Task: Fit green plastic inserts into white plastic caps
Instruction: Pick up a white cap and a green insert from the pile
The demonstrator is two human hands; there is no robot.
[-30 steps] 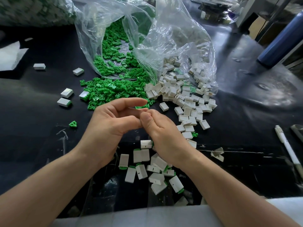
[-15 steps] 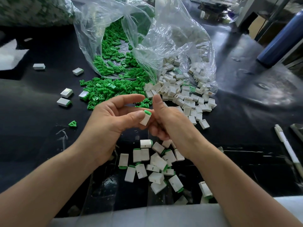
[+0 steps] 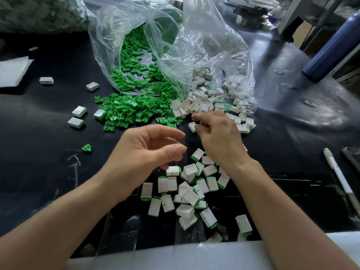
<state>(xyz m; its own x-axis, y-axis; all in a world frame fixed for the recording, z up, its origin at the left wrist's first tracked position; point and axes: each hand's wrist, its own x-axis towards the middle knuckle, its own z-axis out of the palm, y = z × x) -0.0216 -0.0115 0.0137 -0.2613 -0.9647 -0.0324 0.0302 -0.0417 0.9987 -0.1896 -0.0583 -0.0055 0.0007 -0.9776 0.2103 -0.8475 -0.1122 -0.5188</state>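
A heap of green inserts [image 3: 134, 112] spills from a clear bag [image 3: 136, 36] onto the black table. Loose empty white caps [image 3: 202, 106] lie to its right, at the mouth of a second clear bag [image 3: 214, 45]. Assembled caps with green ends [image 3: 187, 191] are piled near me, one [image 3: 197, 154] lying between my hands. My left hand [image 3: 148, 152] hovers over the near pile with fingers loosely curled and holds nothing. My right hand [image 3: 220, 137] reaches to the edge of the empty caps, index finger and thumb pinching a single white cap [image 3: 192, 127] that lies on the table.
Stray caps [image 3: 77, 116] and one green insert [image 3: 86, 148] lie at the left. White foam [image 3: 11, 73] sits at the far left, a pen [image 3: 339, 178] at the right edge and a blue cylinder [image 3: 331, 47] at the back right. A pale sheet [image 3: 175, 256] covers the near edge.
The assembled cap my left hand held has dropped onto the table between my hands. My hands have parted, and my right hand has moved forward to the empty caps.
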